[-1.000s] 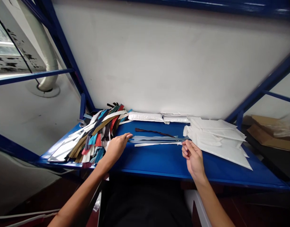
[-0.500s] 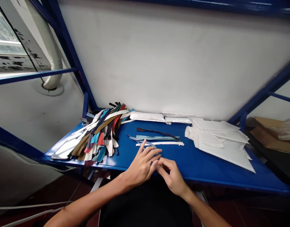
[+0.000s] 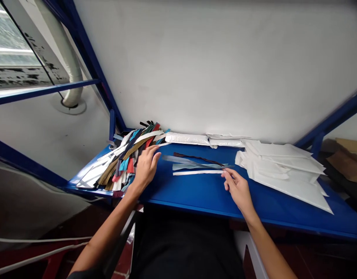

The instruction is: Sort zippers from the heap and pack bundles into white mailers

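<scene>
My right hand [image 3: 238, 190] pinches the right end of a grey zipper [image 3: 190, 160], blurred by motion, which stretches leftward just over the other strips. Beneath it lie a dark brown zipper [image 3: 197, 158] at the back and a light blue zipper [image 3: 181, 167] in the middle. Closest to the front is a white zipper [image 3: 195, 172], its right end near my right fingertips. My left hand [image 3: 146, 166] hovers at the right side of a heap of zippers in many colours [image 3: 124, 164], fingers apart and holding nothing.
White padded packets [image 3: 187, 138] lie along the wall at the back of the blue table [image 3: 190, 192]. A stack of white plastic bags [image 3: 285, 166] covers its right part. A cardboard box [image 3: 347, 162] stands at far right, and blue frame posts flank the table.
My hands, together before, have moved apart: the left toward the zipper heap, the right to the right. The grey zipper now extends across the row from my right hand.
</scene>
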A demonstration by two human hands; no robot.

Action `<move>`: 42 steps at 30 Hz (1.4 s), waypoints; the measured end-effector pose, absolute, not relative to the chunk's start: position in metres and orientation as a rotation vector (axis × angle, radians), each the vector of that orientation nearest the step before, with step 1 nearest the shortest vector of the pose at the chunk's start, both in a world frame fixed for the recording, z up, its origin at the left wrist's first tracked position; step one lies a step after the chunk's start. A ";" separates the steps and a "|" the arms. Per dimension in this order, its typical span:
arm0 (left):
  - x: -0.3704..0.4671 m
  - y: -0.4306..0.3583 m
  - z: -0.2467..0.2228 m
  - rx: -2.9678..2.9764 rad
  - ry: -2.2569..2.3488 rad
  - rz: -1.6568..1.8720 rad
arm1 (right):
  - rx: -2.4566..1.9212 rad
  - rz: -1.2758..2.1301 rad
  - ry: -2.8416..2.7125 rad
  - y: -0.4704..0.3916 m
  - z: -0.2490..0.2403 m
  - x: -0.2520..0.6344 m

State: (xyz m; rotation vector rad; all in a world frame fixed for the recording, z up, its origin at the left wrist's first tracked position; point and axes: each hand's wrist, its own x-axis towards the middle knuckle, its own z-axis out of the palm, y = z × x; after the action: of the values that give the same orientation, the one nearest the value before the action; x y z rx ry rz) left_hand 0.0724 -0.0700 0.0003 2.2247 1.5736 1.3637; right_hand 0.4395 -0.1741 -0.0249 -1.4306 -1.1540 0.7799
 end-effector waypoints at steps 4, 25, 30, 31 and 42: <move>0.026 -0.062 0.009 2.197 2.074 1.425 | -1.407 1.025 -1.073 -0.174 -0.026 0.434; 0.154 -0.172 0.023 2.141 0.125 0.451 | -1.017 1.772 -0.909 -0.209 -0.003 0.375; 0.148 -0.162 0.013 2.198 0.157 0.304 | -0.992 1.453 -0.901 -0.203 -0.001 0.389; 0.145 -0.159 0.013 2.209 0.155 0.274 | -0.988 1.403 -0.917 -0.202 -0.002 0.390; 0.140 -0.155 0.020 2.045 0.369 0.379 | -1.135 1.003 -1.398 -0.214 0.000 0.382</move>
State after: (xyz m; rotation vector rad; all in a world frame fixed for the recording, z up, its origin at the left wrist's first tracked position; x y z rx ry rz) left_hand 0.1396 -0.1550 0.0197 2.0452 0.3694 0.3786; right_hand 0.3816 -0.2142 -0.0001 -1.1349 -1.3982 1.0025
